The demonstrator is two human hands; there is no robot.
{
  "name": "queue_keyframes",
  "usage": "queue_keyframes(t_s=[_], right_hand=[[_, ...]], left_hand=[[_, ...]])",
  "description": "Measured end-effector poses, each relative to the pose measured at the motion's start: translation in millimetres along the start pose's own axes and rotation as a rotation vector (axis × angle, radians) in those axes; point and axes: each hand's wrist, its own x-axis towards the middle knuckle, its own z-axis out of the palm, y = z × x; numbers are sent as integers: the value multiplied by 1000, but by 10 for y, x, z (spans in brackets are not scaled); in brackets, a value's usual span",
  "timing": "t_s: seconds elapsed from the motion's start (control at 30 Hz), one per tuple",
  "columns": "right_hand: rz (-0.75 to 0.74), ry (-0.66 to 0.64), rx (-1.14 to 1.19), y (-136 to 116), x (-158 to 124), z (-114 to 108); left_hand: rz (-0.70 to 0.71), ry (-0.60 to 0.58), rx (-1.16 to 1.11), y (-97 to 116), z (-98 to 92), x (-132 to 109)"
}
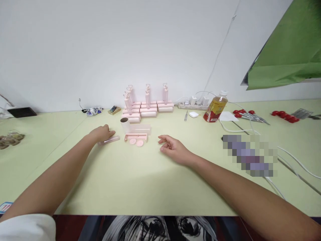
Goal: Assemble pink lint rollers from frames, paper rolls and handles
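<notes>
My left hand (101, 133) lies on the pale green table (140, 180) with its fingers resting over a clear pink tube (110, 140). My right hand (173, 149) rests on the table to the right, fingers loosely curled and apart, holding nothing. Between the hands lie a pink bracket-shaped part (136, 136), two small pink discs (136, 142), a clear plastic cover (140, 128) and an upright white roll (124, 124). Behind them stands a stack of pink lint-roller sets (147, 107) with upright handles.
At the back right are a power strip with chargers (193, 104), a yellow bottle with a red label (215, 108), white cables (288, 154) and red-handled tools (247, 114). A green sheet (288, 57) hangs top right. Small items and a cable (91, 111) lie at the back left.
</notes>
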Motion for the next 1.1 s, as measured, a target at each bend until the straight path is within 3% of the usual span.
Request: queue_keyframes(t_s=[0.23,0.33,0.47,0.67,0.8,0.93,1.0,1.1], right_hand=[[0,4,0,29,11,-9],[-2,-1,7,32,11,-7],[4,-8,8,20,14,-11],[1,-8,0,-24,17,-13],[-19,-16,-14,-59,-4,19],[-98,-48,-98,-146,-57,66],[-157,-78,-199,-199,-81,67],[-175,-100,-325,-240,-87,13]], left_hand=[[-15,133,-87,-54,17,-268],[100,185,-127,-70,28,-423],[360,109,-77,-104,118,-556],[392,86,-94,-51,244,-737],[410,102,-253,273,260,-1018],[653,101,-236,871,324,-1275],[745,100,-197,1157,374,-1315],[760,100,-266,1427,439,-1279]])
